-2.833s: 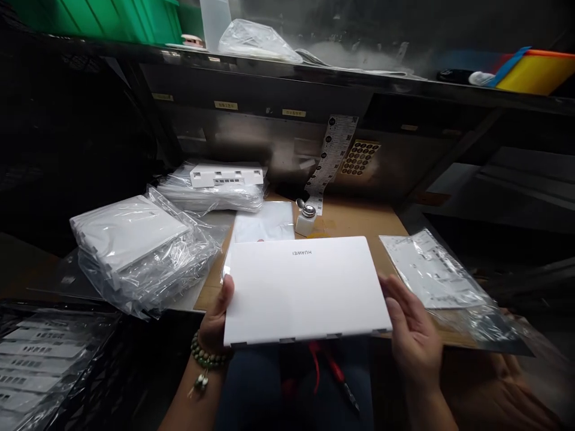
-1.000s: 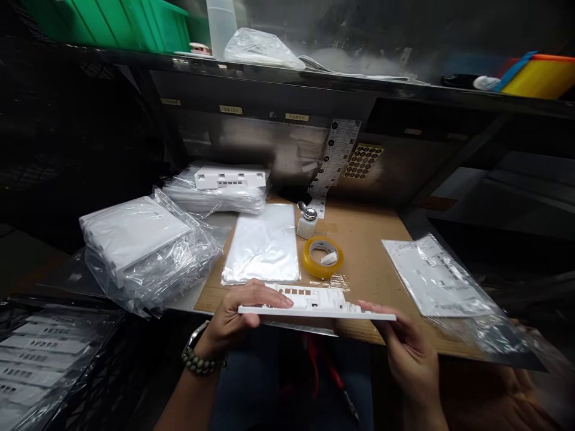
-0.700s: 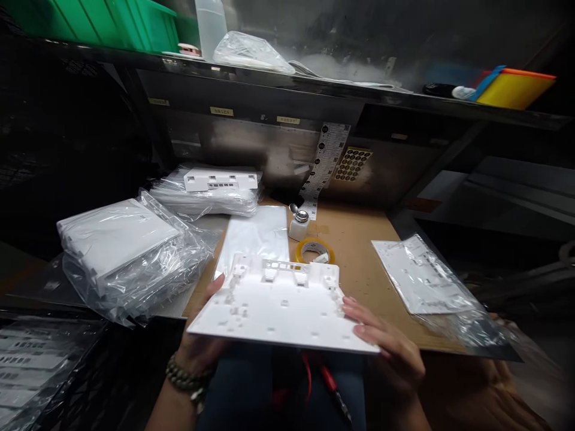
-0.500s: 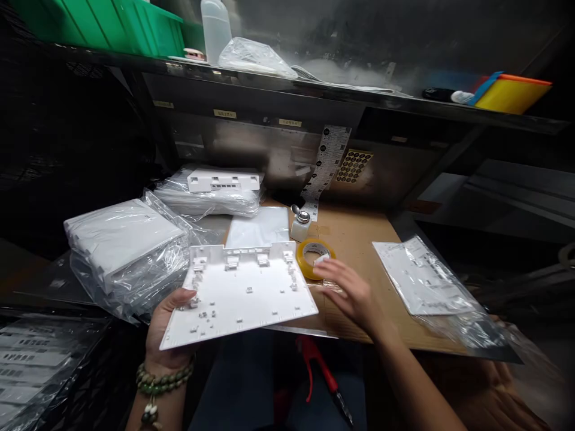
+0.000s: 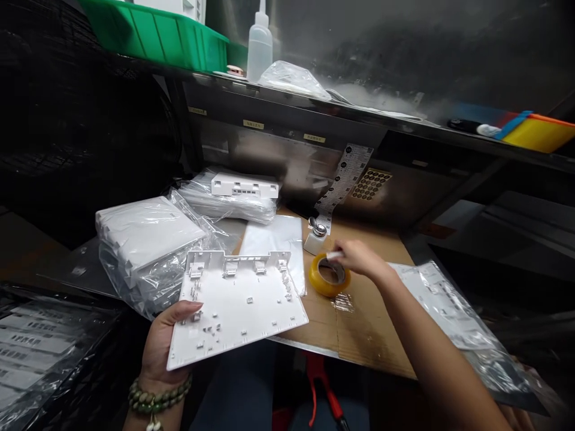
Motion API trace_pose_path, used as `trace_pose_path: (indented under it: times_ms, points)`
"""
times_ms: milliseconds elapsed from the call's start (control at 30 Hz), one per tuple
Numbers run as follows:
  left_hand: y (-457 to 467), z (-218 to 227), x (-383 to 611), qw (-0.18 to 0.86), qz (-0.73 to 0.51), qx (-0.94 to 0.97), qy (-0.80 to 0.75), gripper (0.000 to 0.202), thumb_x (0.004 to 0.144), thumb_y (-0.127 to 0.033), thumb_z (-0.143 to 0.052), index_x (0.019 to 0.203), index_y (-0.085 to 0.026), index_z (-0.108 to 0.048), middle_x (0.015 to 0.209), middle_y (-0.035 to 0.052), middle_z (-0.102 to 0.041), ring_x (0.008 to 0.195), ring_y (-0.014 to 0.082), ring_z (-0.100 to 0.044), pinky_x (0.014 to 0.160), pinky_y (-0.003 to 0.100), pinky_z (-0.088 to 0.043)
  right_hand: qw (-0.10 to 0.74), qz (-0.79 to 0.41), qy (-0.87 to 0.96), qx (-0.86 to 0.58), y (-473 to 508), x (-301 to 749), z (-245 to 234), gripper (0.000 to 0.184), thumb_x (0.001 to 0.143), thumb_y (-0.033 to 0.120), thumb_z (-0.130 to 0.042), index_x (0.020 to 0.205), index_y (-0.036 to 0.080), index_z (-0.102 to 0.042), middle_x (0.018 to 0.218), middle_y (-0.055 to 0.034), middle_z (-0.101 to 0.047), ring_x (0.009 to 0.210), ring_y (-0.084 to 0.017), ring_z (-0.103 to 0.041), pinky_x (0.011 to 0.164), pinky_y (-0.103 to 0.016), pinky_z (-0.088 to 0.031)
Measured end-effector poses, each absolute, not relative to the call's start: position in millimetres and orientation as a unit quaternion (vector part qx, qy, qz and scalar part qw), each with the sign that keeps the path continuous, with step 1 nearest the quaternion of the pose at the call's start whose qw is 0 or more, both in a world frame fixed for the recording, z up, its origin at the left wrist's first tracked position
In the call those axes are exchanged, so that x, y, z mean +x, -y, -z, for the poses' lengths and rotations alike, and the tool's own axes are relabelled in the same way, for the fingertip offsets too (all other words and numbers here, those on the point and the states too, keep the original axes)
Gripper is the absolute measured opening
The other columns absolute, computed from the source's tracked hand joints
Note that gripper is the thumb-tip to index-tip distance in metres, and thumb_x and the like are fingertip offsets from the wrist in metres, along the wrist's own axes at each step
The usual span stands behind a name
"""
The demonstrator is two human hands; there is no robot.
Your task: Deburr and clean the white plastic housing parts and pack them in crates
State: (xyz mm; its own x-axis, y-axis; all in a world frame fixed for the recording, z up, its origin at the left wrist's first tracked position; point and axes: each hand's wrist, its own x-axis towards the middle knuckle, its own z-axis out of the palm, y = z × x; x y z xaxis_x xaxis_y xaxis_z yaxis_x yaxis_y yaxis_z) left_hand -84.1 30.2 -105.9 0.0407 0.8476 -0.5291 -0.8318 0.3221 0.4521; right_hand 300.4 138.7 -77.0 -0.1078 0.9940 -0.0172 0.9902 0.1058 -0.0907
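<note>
My left hand (image 5: 164, 344) grips the near left corner of a white plastic cover (image 5: 236, 305), held flat with its ribbed inner side facing up, over the front edge of the brown bench (image 5: 359, 326). My right hand (image 5: 353, 256) reaches over a roll of yellow tape (image 5: 329, 275) on the bench and pinches a small white tab at the roll's top edge. A small white bottle with a metal cap (image 5: 315, 236) stands just behind the roll.
Bagged white covers (image 5: 144, 245) are stacked at the left, with another stack (image 5: 238, 194) behind. A clear bag (image 5: 276, 239) lies flat mid-bench, a bagged sheet (image 5: 442, 305) at the right. Red-handled pliers (image 5: 323, 383) hang below the bench. A shelf above carries a green bin (image 5: 157, 36) and a squeeze bottle (image 5: 259, 48).
The cover was turned from its smooth logo side to its ribbed inner side. My right hand let go of it and reached to the tape roll; my left hand alone holds it now.
</note>
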Motion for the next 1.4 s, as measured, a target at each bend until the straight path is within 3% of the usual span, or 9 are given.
trace_pose_path:
  times_ms: [67,133,433,733,833,933,1067,1233,1400]
  points:
    - [-31.1,102.7,-80.2,0.72,-0.575,-0.006,-0.388,0.087,0.072,0.004,-0.051,0.157,-0.015,-0.039,0.112,0.0122,-0.079,0.115,0.0391,-0.069,0.103,0.057,-0.056,0.074,-0.01,0.733,-0.676,-148.9,302.8,67.0,0.023,0.093,0.027,-0.065,0.113,0.021,-0.072,0.109,-0.0069,-0.073,0.096,-0.021,-0.067,0.079,-0.028,-0.047]
    - [-32.3,98.7,-73.5,0.719,-0.568,-0.021,-0.401,0.082,0.072,0.003,-0.05,0.152,-0.013,-0.046,0.105,0.0116,-0.081,0.111,0.0388,-0.071,0.102,0.057,-0.056,0.112,0.014,0.724,-0.68,-161.9,299.9,62.7,0.027,0.097,0.027,-0.058,0.121,0.022,-0.07,0.119,-0.0069,-0.069,0.104,-0.021,-0.066,0.086,-0.028,-0.047]
    - [-35.1,98.2,-60.7,0.748,-0.536,-0.023,-0.391,0.059,0.07,-0.002,-0.055,0.126,-0.006,-0.07,0.093,0.0146,-0.082,0.104,0.0424,-0.074,0.098,0.06,-0.058,0.141,0.03,0.719,-0.679,-194.0,276.4,78.2,0.021,0.095,0.024,-0.06,0.098,0.023,-0.081,0.104,-0.0044,-0.072,0.092,-0.018,-0.067,0.077,-0.028,-0.045]
    - [-46.2,91.4,-47.7,0.781,-0.546,0.017,-0.304,0.064,0.075,-0.014,-0.056,0.138,-0.006,-0.06,0.107,0.0164,-0.08,0.11,0.0411,-0.072,0.102,0.06,-0.055,0.169,0.066,0.712,-0.679,-184.0,269.6,68.2,0.018,0.093,0.027,-0.063,0.091,0.022,-0.081,0.101,-0.0078,-0.072,0.099,-0.026,-0.062,0.072,-0.035,-0.045]
    - [-50.8,85.2,-39.4,0.788,-0.546,-0.002,-0.286,0.065,0.075,-0.017,-0.056,0.139,-0.005,-0.057,0.111,0.0174,-0.078,0.108,0.0404,-0.073,0.102,0.058,-0.055,0.273,0.059,0.729,-0.624,-146.9,238.5,62.2,0.019,0.096,0.03,-0.062,0.099,0.022,-0.078,0.103,-0.0072,-0.07,0.098,-0.024,-0.062,0.079,-0.036,-0.05]
    - [-52.6,77.2,-28.9,0.802,-0.532,-0.024,-0.27,0.067,0.071,-0.016,-0.057,0.137,-0.003,-0.057,0.111,0.0191,-0.078,0.104,0.0395,-0.074,0.1,0.056,-0.056,0.436,-0.047,0.777,-0.452,-80.7,187.1,58.0,0.012,0.097,0.03,-0.065,0.098,0.025,-0.075,0.101,-0.0057,-0.068,0.094,-0.021,-0.065,0.083,-0.036,-0.054]
    - [-49.7,68.8,-14.2,0.846,-0.486,-0.025,-0.218,0.067,0.067,-0.016,-0.055,0.133,-0.003,-0.059,0.11,0.0189,-0.077,0.1,0.038,-0.075,0.099,0.055,-0.056,0.448,-0.151,0.797,-0.376,-3.3,125.1,63.6,0.015,0.095,0.019,-0.067,0.108,0.025,-0.072,0.098,-0.0055,-0.067,0.088,-0.018,-0.065,0.075,-0.033,-0.056]
    - [-46.7,73.0,-7.3,0.861,-0.467,0.009,-0.202,0.065,0.068,-0.017,-0.056,0.132,-0.006,-0.06,0.11,0.0169,-0.077,0.1,0.037,-0.075,0.101,0.055,-0.055,0.479,-0.09,0.788,-0.376,20.7,114.7,77.5,0.02,0.091,0.01,-0.068,0.109,0.018,-0.071,0.089,-0.0069,-0.067,0.079,-0.019,-0.062,0.069,-0.034,-0.054]
    - [-44.8,70.6,-2.9,0.848,-0.487,0.036,-0.208,0.071,0.064,-0.015,-0.056,0.134,-0.008,-0.061,0.11,0.015,-0.078,0.102,0.0374,-0.074,0.102,0.057,-0.054,0.478,-0.08,0.79,-0.377,22.9,126.0,75.0,0.018,0.089,0.009,-0.07,0.105,0.018,-0.071,0.086,-0.0063,-0.067,0.077,-0.019,-0.062,0.067,-0.033,-0.053]
